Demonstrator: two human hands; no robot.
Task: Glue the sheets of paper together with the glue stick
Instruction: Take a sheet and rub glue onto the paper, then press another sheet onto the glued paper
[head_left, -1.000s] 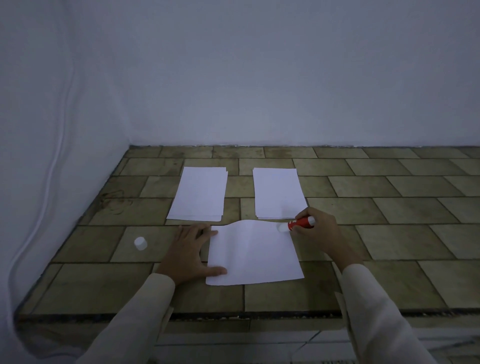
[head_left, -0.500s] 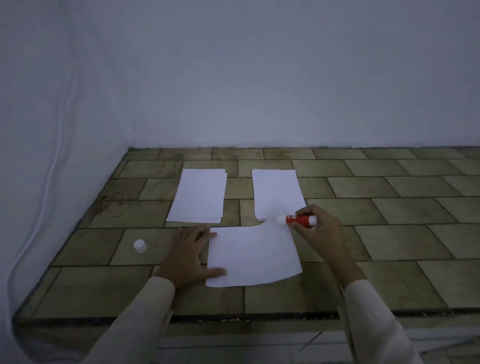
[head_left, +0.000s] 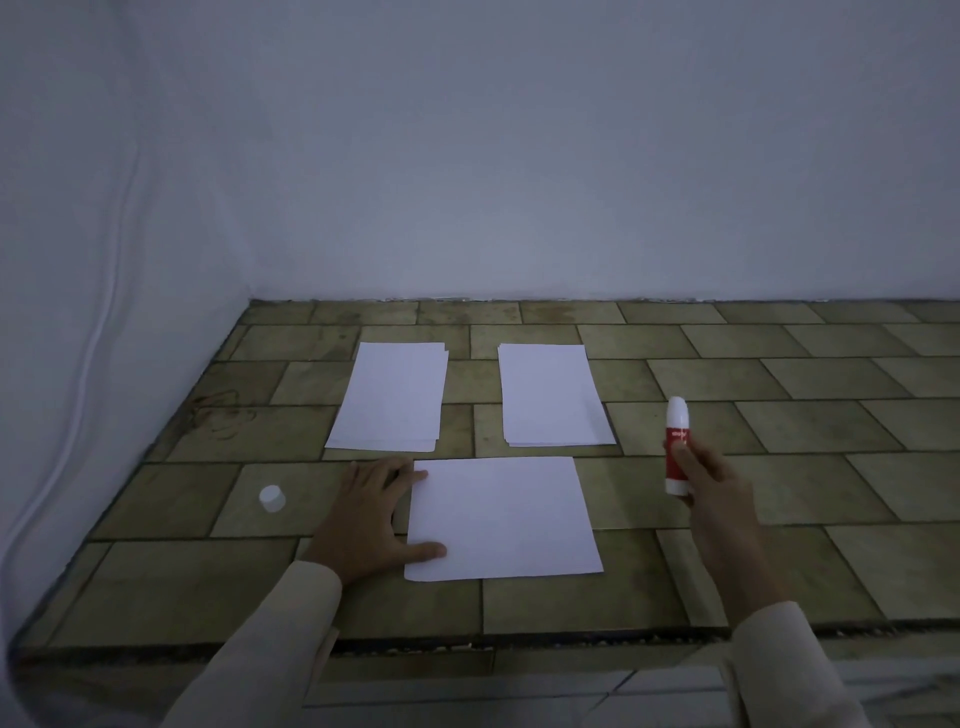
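A single white sheet lies flat on the tiled surface in front of me. My left hand rests palm down at its left edge, thumb and a fingertip on the paper. My right hand is off to the sheet's right and holds the red-and-white glue stick upright, its white tip pointing up, away from the paper. Behind the sheet lie two paper stacks, one at the left and one at the right. The stick's white cap stands on the tiles left of my left hand.
The tiled ledge ends in a front edge near me and meets white walls at the back and left. A white cable runs down the left wall.
My right hand lifted the glue stick off the sheet's far right corner, moved it right and turned it upright. The sheet's curled far edge now lies flat. My left hand stayed put.
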